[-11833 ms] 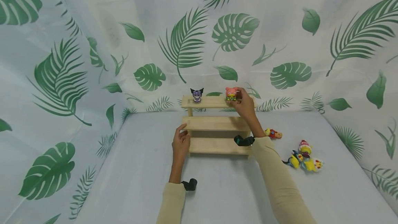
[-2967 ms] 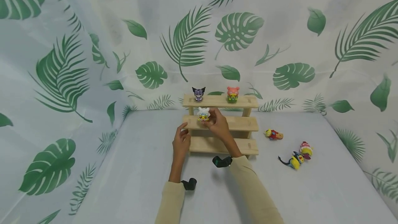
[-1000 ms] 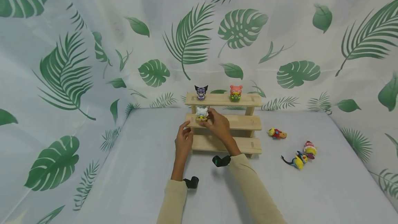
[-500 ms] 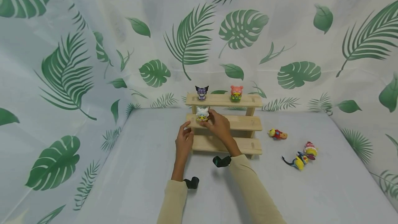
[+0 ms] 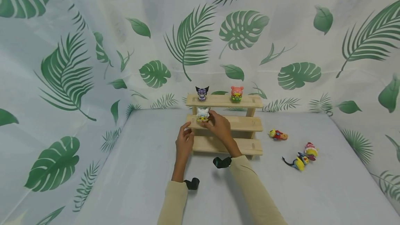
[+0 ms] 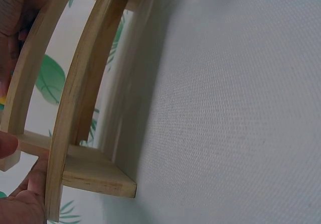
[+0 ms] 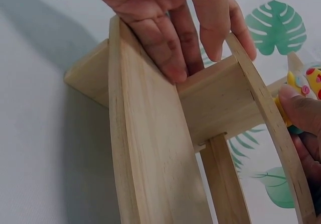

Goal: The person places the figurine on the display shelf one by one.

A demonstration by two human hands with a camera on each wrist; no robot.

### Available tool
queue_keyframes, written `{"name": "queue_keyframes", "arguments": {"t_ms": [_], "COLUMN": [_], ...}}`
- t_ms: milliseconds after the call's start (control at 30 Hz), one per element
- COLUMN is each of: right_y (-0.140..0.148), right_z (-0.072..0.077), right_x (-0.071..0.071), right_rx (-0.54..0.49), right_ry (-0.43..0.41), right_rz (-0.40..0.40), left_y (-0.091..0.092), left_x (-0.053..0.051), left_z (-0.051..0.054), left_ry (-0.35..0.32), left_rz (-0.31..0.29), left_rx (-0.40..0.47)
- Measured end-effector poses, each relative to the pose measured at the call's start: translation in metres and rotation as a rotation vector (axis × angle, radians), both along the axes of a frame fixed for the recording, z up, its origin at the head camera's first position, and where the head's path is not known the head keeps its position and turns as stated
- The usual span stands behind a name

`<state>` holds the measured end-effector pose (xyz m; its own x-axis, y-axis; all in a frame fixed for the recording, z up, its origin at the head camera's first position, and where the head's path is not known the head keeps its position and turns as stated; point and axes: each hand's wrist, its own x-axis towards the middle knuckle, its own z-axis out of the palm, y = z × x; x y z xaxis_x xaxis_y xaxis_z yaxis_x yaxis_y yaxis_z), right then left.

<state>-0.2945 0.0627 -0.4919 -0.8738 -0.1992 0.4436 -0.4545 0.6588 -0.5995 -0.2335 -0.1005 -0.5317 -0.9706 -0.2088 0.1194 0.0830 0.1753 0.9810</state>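
A three-tier wooden shelf (image 5: 240, 123) stands on the table. At its left end the left hand (image 5: 184, 141) grips the frame; in the right wrist view, fingers of the left hand (image 7: 170, 23) lie around the middle and lower boards. The right hand (image 5: 221, 127) pinches a white-hooded figurine (image 5: 202, 114), upright at the left part of the middle tier; whether its base touches the board I cannot tell. In the right wrist view the thumb of the right hand (image 7: 306, 113) presses the figurine (image 7: 300, 83). On the top tier stand a purple-black figurine (image 5: 202, 93) and a pink-hooded figurine (image 5: 236, 93).
Right of the shelf, a red-and-yellow figurine (image 5: 278, 135) lies on the white table surface (image 5: 131, 169). Farther right lie a blue-and-yellow figurine (image 5: 300, 162) with a long dark tail and a pink-and-yellow figurine (image 5: 311, 150), close together. A leaf-printed sheet hangs behind.
The right hand has let go of the pink-hooded figurine on the top tier and taken hold of the white-hooded one, since shifted slightly left over the middle tier. The left hand stays at the shelf's end.
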Motion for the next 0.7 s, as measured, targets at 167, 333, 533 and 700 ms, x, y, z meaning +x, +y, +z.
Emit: {"name": "queue_keyframes", "arguments": {"t_ms": [167,333,533,700], "right_y": [-0.0006,-0.0012,-0.0009,0.0026], "right_z": [-0.0002,0.0002,0.0013,0.0023], "right_x": [0.0007,-0.0011,-0.0006,0.0040], "right_rx": [-0.012,-0.013,-0.001,-0.007], "right_ry": [-0.008,-0.009,-0.002,0.001], "right_rz": [-0.005,-0.013,-0.009,0.016], "left_y": [0.0000,0.0004,0.0002,-0.0003], "left_x": [0.0002,0.0016,-0.0009,-0.0002], "left_z": [-0.0002,0.0075,0.0036,0.0025], "left_ry": [0.007,0.002,0.009,0.006], "left_rz": [0.005,0.002,0.008,0.012], "left_rx": [0.001,0.008,0.008,0.002]}}
